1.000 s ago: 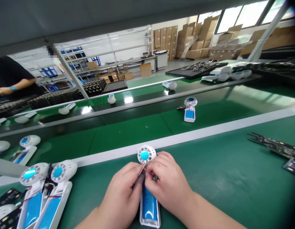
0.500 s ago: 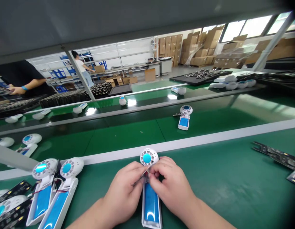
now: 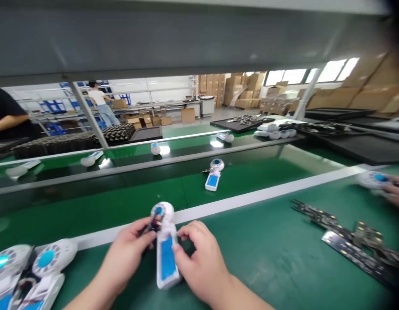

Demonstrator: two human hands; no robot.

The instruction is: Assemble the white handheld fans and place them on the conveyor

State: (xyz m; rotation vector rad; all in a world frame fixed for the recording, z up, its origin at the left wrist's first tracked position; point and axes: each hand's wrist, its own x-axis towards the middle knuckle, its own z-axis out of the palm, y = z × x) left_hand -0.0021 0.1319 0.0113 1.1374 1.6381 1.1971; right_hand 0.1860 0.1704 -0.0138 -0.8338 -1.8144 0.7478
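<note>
A white handheld fan with a blue panel in its opened handle and a blue-centred round head lies in front of me on the green bench. My left hand pinches a small dark circuit board beside the fan's neck, with wires partly hidden by the fingers. My right hand grips the right edge of the fan's handle, thumb on the edge and fingers curled. To the left lie two similar fans, the nearer one with loose wires beside it.
Several dark circuit boards are piled at the right. Another person's hand holds a white fan part at the right edge. Beyond the white bench rail, a fan lies on a green conveyor. Black trays stand farther back.
My view has swung right. The fan has tilted, and the board has moved to its left side in my left hand. My right hand has shifted from the neck to the handle's edge.
</note>
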